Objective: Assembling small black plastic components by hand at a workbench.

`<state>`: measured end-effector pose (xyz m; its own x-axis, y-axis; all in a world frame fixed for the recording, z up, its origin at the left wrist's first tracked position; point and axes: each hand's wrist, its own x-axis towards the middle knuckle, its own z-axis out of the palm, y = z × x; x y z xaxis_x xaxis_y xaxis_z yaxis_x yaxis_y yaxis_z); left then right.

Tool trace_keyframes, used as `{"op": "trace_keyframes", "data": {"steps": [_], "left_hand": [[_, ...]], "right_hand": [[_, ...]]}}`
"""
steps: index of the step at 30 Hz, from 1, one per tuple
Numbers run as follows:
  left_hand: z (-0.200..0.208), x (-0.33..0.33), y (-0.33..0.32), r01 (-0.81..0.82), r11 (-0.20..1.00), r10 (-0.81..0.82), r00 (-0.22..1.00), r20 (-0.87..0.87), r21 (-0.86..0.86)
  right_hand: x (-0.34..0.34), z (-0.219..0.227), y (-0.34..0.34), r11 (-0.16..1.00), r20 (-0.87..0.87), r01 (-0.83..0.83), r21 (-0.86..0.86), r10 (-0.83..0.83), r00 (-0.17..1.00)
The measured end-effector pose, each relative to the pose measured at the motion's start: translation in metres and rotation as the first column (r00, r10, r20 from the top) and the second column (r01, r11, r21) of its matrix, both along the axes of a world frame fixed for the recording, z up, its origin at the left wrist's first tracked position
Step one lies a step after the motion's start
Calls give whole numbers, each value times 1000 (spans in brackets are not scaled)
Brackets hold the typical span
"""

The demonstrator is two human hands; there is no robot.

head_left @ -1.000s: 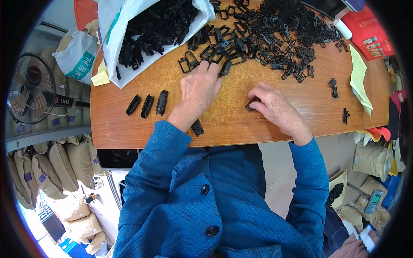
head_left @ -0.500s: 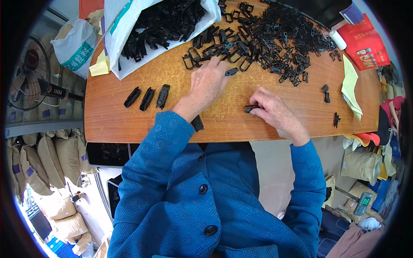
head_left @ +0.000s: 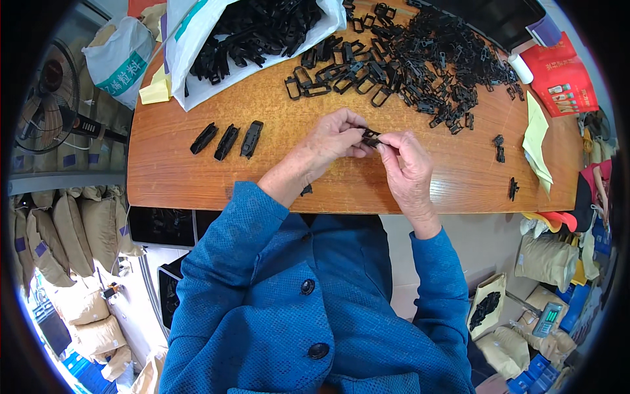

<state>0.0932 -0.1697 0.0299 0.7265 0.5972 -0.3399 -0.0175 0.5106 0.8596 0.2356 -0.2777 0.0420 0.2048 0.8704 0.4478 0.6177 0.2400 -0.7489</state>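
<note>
My left hand (head_left: 330, 139) and my right hand (head_left: 409, 163) meet above the wooden table (head_left: 354, 187), both closed on a small black plastic part (head_left: 371, 136). Fingers cover much of it, so I cannot tell whether it is one piece or two pressed together. To the left of my hands lie three elongated black plastic pieces (head_left: 227, 142) in a row. Another black piece (head_left: 306, 190) shows partly from under my left wrist. Beyond my hands spread loose black plastic frames (head_left: 367, 69) and a dense heap of smaller black parts (head_left: 453, 56).
A white bag (head_left: 180, 56) full of black parts lies open at the back left. Two small black pieces (head_left: 500, 149) sit at the right, near a yellow paper (head_left: 537, 141). A red bag (head_left: 561, 82) stands at the far right. Left of the table is a fan (head_left: 52, 98).
My left hand has come back from the loose frames to meet my right hand. My right hand has moved up and slightly left, and both now hold the black plastic part.
</note>
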Motion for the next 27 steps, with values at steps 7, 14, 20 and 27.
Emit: {"op": "trace_keyframes", "data": {"steps": [7, 14, 20, 27], "left_hand": [[3, 0, -9, 55, 969, -75, 994, 78, 239], [-3, -4, -9, 70, 980, -79, 996, 37, 185], [-2, -4, -10, -37, 984, 16, 992, 123, 172], [-10, -10, -3, -156, 947, 146, 988, 57, 279]], "right_hand": [[-1, -3, 0, 999, -100, 39, 8, -38, 994], [-2, -7, 2, 996, -166, 79, 36, -72, 983], [-3, -4, 11, 996, -39, 43, 81, -40, 998], [-4, -10, 28, 995, 87, -82, 65, 76, 993]]}}
